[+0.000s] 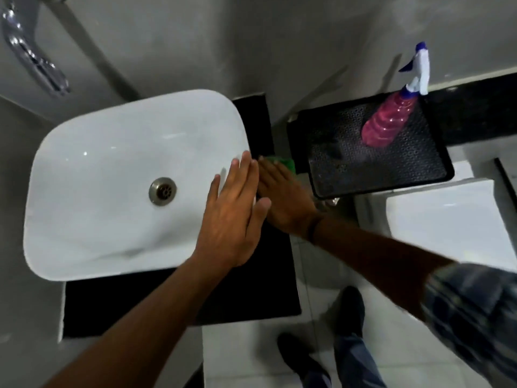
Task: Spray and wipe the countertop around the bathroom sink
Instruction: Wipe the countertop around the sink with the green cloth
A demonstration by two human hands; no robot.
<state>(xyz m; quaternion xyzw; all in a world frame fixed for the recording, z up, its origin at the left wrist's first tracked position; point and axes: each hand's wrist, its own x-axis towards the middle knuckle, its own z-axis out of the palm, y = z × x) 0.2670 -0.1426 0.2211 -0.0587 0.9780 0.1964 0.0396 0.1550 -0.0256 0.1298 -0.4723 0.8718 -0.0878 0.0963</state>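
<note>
Black worktop (pixel 251 275) beside the white sink (pixel 112 163): our right hand (pixel 282 200) presses flat, fingers spread, on the green cloth (pixel 285 163), left hand (pixel 235 217) hovers flat and empty over the sink rim, spray bottle (pixel 389 121) stands on the black tray (pixel 349 169) nearby.

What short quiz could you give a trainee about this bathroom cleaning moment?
1. True or false: the pink spray bottle stands in the sink.
2. Which hand presses the green cloth on the black countertop? A) left hand B) right hand
3. Fill in: the left hand's flat fingers lie over the sink's ____ edge.

Key: 1 false, it stands on the black tray. 2 B. 3 right.
</note>
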